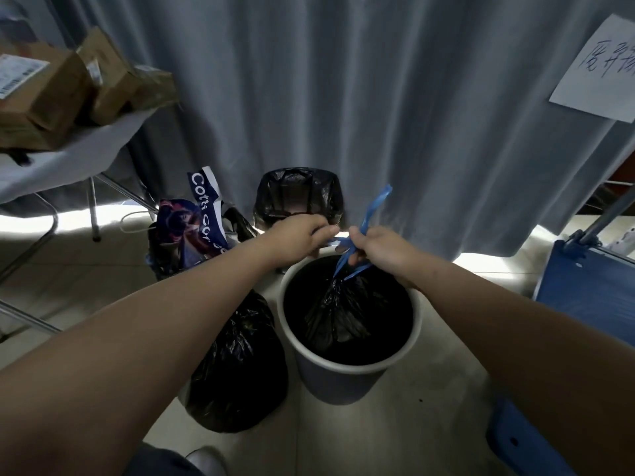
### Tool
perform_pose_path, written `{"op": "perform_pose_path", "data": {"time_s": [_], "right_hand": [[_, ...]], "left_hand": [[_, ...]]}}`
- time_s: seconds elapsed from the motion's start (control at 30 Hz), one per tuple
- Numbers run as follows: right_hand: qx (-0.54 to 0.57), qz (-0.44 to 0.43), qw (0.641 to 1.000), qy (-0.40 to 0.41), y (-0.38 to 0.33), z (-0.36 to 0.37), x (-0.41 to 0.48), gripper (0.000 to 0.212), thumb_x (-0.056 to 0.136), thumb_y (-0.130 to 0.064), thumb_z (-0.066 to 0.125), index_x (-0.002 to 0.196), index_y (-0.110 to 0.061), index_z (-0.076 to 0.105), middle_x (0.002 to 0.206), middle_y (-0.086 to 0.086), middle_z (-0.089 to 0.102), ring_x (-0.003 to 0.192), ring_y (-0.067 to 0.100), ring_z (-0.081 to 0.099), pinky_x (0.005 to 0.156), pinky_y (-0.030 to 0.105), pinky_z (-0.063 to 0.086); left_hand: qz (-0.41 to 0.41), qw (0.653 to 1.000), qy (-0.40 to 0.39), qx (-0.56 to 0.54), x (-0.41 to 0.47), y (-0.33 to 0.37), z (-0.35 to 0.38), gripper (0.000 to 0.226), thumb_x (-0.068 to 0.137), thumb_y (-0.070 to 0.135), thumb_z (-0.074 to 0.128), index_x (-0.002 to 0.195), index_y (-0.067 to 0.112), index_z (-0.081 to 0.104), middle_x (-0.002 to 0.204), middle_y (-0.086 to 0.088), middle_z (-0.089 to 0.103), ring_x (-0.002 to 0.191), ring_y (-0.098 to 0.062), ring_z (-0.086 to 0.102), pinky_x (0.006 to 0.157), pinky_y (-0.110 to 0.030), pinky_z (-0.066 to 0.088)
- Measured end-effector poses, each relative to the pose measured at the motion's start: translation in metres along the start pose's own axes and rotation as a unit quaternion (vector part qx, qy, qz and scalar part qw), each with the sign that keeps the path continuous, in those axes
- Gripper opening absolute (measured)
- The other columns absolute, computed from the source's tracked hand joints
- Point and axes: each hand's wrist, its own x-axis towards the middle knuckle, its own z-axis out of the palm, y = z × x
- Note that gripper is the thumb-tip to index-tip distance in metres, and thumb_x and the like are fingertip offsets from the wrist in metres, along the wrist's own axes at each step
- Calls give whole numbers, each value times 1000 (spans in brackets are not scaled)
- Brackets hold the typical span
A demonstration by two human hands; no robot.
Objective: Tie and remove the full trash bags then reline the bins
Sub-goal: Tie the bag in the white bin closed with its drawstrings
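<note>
Both hands are working the blue drawstring point(372, 208) just above the near bin point(418, 325). The left hand point(299, 236) is pinching one strand, its fingers point(324, 231) curled tight on it. The right hand point(379, 248) is gripping the other strands in a closed fist, with a loose end sticking up.

The knot probably needs both strands pulled apart evenly and kept low against the gathered neck, so that it is cinching rather than slipping.

The black trash bag point(338, 316) is sitting inside the near bin, its neck drawn up toward the hands. Behind that bin a second bin point(265, 201) is wearing a black liner; its contents are unclear. Left of the near bin a filled black bag point(237, 372) is resting on the floor, its top hidden, and beyond that a printed paper bag point(202, 204) is poking out of more black plastic.
</note>
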Motion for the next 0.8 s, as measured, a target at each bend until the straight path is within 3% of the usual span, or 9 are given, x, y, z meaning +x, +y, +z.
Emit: {"op": "perform_pose_path", "data": {"time_s": [0.07, 0.17, 0.23, 0.33, 0.4, 0.5, 0.57, 0.63, 0.8], "right_hand": [[-18, 13, 1000, -13, 2, -6, 1, 54, 99, -44, 35, 79, -12, 72, 73, -1, 69, 82, 17, 62, 97, 36, 44], [-70, 18, 997, -33, 3, -11, 1, 58, 99, -46, 32, 79, -14, 75, 85, -2, 73, 92, 18, 62, 99, 35, 41], [-55, 18, 997, -56, 2, -11, -1, 50, 101, -40, 33, 88, -17, 75, 76, -4, 70, 72, 12, 55, 84, 26, 43], [-6, 21, 998, -62, 2, -9, -2, 37, 101, -30, 37, 95, -14, 70, 67, -2, 62, 55, 7, 41, 58, 17, 38], [27, 26, 998, -53, 3, -10, 0, 27, 100, -23, 45, 92, -11, 67, 67, 0, 60, 55, 7, 42, 52, 15, 37], [46, 5, 997, -54, 3, -15, -2, 14, 94, -13, 55, 89, -6, 67, 70, 3, 61, 60, 10, 48, 55, 16, 42], [61, -24, 996, -68, 3, -16, -5, 9, 90, -7, 60, 84, -6, 66, 71, 6, 60, 64, 12, 51, 57, 17, 43], [70, -44, 993, -81, 2, -16, -8, 11, 87, -4, 63, 78, -9, 65, 74, 7, 60, 70, 13, 55, 62, 19, 46], [67, -71, 992, -83, 2, -19, -12, 6, 81, 3, 67, 81, -4, 68, 80, 7, 66, 80, 16, 62, 78, 29, 51]], "left_hand": [[-36, 997, 39, -62, 2, 0, 1, 40, 96, 39, 46, 66, 13, 54, 58, 1, 49, 59, -15, 49, 60, -29, 37], [-95, 984, 146, -43, 4, -3, -9, 45, 91, 37, 55, 54, 14, 42, 51, -1, 39, 49, -14, 38, 49, -28, 28], [-111, 978, 171, -35, 4, -6, -13, 41, 88, 28, 59, 53, 15, 40, 52, 0, 39, 50, -15, 38, 47, -27, 26], [-92, 989, 112, -36, 4, -6, -11, 34, 82, 14, 62, 56, 15, 40, 57, -2, 43, 55, -17, 40, 52, -26, 32], [-74, 995, 30, -60, 2, -7, -4, 33, 80, 10, 66, 60, 17, 41, 60, -2, 43, 57, -16, 40, 55, -25, 35], [-32, 994, -15, -101, -1, -10, 13, 28, 78, 13, 72, 67, 18, 46, 67, 2, 46, 60, -11, 42, 57, -24, 37], [5, 989, -17, -147, -3, -8, 20, 18, 78, 19, 74, 90, 18, 61, 88, 3, 54, 79, -7, 54, 75, -20, 44], [23, 983, -46, -176, -6, -2, 22, 28, 81, 20, 71, 108, 18, 65, 96, 13, 53, 89, 7, 54, 84, -10, 40], [-11, 976, -81, -202, -5, 8, 30, 12, 85, 19, 66, 94, 11, 66, 91, 0, 59, 81, -5, 53, 69, -8, 41]]}}
